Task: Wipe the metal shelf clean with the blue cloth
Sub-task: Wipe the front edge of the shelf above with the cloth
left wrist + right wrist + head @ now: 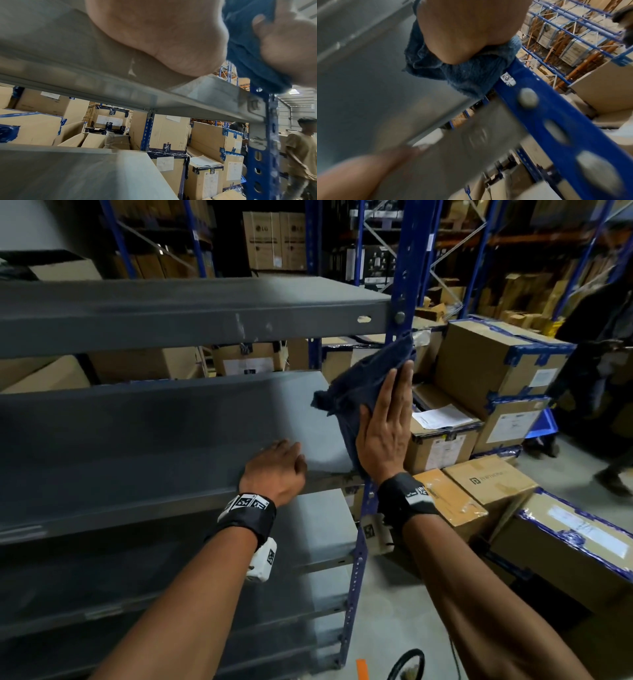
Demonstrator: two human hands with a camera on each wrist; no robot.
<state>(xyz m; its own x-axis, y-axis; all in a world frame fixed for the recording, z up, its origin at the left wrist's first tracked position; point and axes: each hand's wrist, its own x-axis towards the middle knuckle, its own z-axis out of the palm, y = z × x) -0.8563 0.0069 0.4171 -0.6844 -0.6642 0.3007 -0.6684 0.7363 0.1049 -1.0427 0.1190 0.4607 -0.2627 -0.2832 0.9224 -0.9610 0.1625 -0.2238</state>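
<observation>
A grey metal shelf (171, 433) spans the left of the head view. At its right end stands a blue perforated upright (404, 268). My right hand (387, 419) is flat with straight fingers and presses the dark blue cloth (359, 385) against that upright, above the shelf's right corner. The right wrist view shows the cloth (462, 73) bunched under the palm (471, 27), beside the blue upright (556, 121). My left hand (277, 470) rests on the shelf's front edge and holds nothing. In the left wrist view its palm (163, 33) sits on the lip, with the cloth (247, 54) to the right.
Another grey shelf (171, 313) lies above and one more (308, 529) below. Taped cardboard boxes (493, 364) are stacked right of the upright and behind the rack. A person (609, 371) walks along the aisle at the far right. A black cable loop (407, 662) lies on the floor.
</observation>
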